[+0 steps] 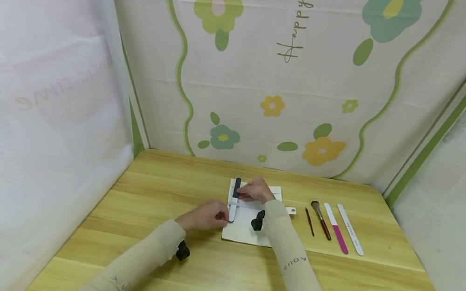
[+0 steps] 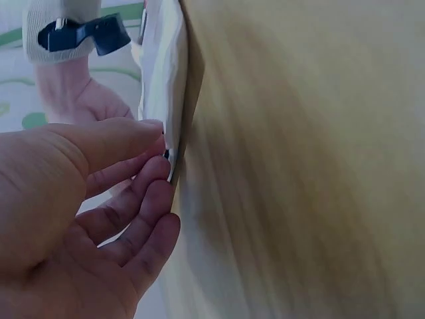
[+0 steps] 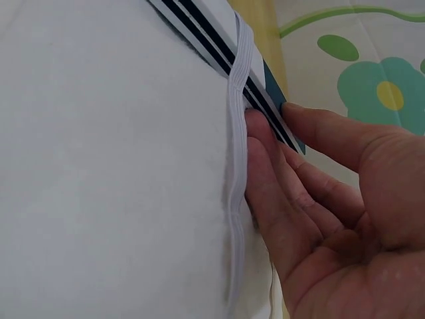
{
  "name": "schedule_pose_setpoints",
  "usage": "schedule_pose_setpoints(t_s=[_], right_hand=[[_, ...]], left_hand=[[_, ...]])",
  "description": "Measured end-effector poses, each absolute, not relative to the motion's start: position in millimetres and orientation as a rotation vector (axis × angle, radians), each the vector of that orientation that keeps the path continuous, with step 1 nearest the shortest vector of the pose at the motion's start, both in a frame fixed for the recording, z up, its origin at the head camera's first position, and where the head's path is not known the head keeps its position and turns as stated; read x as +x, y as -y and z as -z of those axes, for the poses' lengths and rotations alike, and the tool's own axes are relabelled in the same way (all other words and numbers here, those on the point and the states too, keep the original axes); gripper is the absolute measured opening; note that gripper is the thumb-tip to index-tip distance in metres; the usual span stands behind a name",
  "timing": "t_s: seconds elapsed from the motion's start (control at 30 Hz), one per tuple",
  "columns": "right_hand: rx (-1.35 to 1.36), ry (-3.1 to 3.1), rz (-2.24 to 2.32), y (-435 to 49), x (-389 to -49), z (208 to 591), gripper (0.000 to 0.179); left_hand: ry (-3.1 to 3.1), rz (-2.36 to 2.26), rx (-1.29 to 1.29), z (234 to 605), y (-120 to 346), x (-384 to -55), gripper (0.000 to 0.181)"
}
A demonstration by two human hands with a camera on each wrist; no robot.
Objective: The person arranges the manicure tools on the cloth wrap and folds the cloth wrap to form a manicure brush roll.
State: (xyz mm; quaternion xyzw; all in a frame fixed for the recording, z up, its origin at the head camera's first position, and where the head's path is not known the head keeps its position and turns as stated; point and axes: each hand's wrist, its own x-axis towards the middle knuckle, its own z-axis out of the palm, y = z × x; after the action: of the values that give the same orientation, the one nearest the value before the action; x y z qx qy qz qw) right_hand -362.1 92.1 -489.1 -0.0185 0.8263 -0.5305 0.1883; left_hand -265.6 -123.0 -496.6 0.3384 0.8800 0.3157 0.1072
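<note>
A cream cloth case (image 1: 245, 234) lies spread on the table. Along its left side runs a dark-and-white nail file (image 1: 237, 188), passing under a white elastic band (image 3: 237, 166). My right hand (image 1: 256, 190) pinches the file near its dark far end, thumb on one face and fingers beneath; the right wrist view shows dark and white layers along the file's edge. At the case's left edge, by the file's near end, my left hand (image 1: 209, 216) pinches the cloth between thumb and fingers. Its fingertips partly hide that edge in the left wrist view.
Right of the case lie a thin dark stick (image 1: 310, 222), a makeup brush (image 1: 321, 220), a white-and-pink nail file (image 1: 336, 228) and a white nail file (image 1: 350, 229). A snap tab (image 1: 291, 210) sticks out from the case. Flower-printed cloth (image 1: 238, 94) walls the wooden table (image 1: 149, 179).
</note>
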Motion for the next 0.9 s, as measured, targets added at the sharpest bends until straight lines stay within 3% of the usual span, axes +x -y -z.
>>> schedule_pose_setpoints(t_s=[0.9], right_hand=[[-0.067, -2.276, 1.474, -94.6, -364.1, 494.5, 0.013]], left_hand=[[-2.56, -1.034, 0.932, 504.3, 124.0, -259.9, 0.011]])
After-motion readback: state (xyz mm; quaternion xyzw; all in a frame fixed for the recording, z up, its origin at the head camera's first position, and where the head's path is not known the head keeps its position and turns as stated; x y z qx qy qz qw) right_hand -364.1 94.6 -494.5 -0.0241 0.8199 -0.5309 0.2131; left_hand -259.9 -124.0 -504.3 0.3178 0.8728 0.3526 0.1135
